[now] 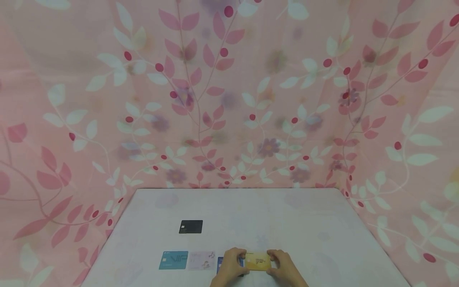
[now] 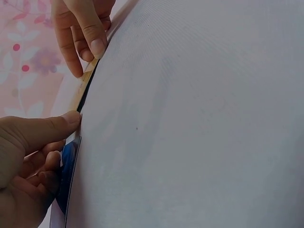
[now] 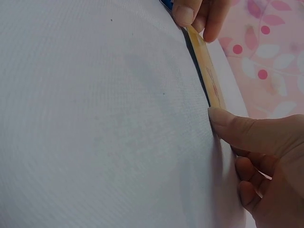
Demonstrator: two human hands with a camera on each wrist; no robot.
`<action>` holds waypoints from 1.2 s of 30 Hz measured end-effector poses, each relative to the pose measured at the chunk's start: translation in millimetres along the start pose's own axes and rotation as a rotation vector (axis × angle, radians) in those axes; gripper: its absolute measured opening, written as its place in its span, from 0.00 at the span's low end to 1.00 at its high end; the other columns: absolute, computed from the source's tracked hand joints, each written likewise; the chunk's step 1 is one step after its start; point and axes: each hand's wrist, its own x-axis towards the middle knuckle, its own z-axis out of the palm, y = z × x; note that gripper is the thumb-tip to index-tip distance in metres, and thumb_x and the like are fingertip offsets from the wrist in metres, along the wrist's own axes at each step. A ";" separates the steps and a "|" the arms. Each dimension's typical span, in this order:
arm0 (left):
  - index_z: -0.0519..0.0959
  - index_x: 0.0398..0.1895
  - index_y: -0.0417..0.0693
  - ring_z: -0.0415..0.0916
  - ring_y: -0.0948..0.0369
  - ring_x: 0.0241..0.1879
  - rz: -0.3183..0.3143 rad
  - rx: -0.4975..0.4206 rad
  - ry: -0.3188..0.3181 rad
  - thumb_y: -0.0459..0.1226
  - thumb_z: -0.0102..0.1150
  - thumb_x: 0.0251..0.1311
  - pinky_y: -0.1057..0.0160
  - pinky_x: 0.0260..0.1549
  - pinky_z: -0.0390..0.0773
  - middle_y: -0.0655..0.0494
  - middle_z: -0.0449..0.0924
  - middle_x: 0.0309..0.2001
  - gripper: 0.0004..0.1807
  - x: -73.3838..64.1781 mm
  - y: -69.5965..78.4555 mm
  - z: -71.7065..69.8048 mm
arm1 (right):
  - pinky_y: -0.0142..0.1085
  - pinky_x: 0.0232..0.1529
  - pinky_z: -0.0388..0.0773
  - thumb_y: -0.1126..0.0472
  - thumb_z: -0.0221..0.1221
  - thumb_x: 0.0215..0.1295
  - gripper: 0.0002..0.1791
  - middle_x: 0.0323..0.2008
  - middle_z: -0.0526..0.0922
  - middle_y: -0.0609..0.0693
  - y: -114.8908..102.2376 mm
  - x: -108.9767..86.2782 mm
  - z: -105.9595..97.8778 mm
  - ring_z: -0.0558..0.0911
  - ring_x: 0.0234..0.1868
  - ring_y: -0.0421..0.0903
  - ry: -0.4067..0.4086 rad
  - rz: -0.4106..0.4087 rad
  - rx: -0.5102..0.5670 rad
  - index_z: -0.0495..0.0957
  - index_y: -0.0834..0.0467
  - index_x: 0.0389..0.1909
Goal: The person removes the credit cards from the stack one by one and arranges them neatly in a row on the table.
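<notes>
A gold card lies at the near part of the table, with a hand at each of its short ends. My left hand pinches its left end between thumb and fingers. On the opposite end, my right hand grips it the same way. Both wrist views show the gold card nearly edge-on, low over the white surface, with a dark strip along its near edge. A blue card lies beside and partly behind my left hand, so much of it is hidden in the head view.
Left of the hands, a pale card with a floral print and a teal VIP card lie in a row. Farther back is a black card. Pink floral fabric surrounds the white table at the back and sides.
</notes>
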 end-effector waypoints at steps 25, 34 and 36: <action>0.80 0.42 0.36 0.73 0.62 0.32 -0.179 0.071 -0.059 0.30 0.73 0.36 0.56 0.39 0.77 0.60 0.77 0.30 0.23 11.4 3.5 3.6 | 0.41 0.45 0.73 0.59 0.70 0.45 0.30 0.33 0.72 0.43 7.1 -2.3 11.7 0.70 0.37 0.40 0.102 0.046 -0.032 0.75 0.68 0.50; 0.80 0.43 0.35 0.73 0.59 0.33 -0.185 0.090 -0.065 0.29 0.73 0.36 0.52 0.42 0.76 0.59 0.76 0.29 0.24 11.8 5.2 4.4 | 0.38 0.42 0.74 0.58 0.70 0.45 0.31 0.34 0.73 0.45 8.0 -1.0 14.9 0.71 0.36 0.42 0.128 0.127 -0.009 0.75 0.68 0.50; 0.80 0.43 0.35 0.73 0.59 0.33 -0.196 0.082 -0.073 0.29 0.73 0.36 0.51 0.42 0.76 0.59 0.76 0.29 0.24 12.5 4.9 4.5 | 0.38 0.42 0.75 0.58 0.70 0.44 0.30 0.34 0.74 0.46 7.6 -1.1 15.0 0.72 0.37 0.43 0.132 0.130 -0.012 0.75 0.68 0.49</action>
